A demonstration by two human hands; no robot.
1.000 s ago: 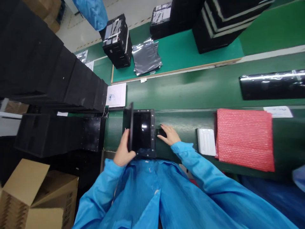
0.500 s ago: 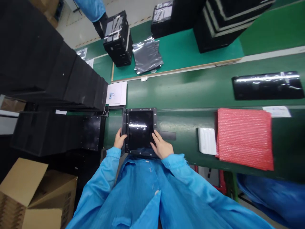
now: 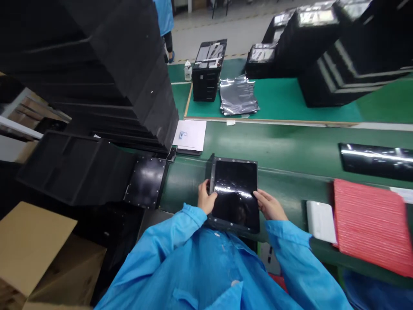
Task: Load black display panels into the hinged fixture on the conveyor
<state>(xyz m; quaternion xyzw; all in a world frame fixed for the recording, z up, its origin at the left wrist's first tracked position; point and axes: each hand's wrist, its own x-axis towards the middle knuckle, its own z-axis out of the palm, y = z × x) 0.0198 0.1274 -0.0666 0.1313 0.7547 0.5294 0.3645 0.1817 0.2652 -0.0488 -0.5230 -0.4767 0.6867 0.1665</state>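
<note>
A black tray with small light studs along its rim (image 3: 222, 223) sits at the bench's front edge, close against my body. My left hand (image 3: 207, 197) grips its raised left side, thumb on top and fingers round the outside. A glossy black flat panel (image 3: 236, 193) lies over the tray and covers its right rim. The right edge of this panel is pinched between the thumb and fingers of my right hand (image 3: 270, 205). What lies under the panel is hidden.
Tall stacks of black trays (image 3: 129, 73) rise at the left, above an open cardboard box (image 3: 35, 241). Red bubble-wrap sheets (image 3: 371, 224) and a white box (image 3: 321, 221) lie right. Silver bags (image 3: 238, 97) lie at the back. A person (image 3: 164, 21) stands beyond the bench.
My right hand has gone from resting over the panel to pinching its right edge. The panel has shifted right over the tray's rim. The view has swung left.
</note>
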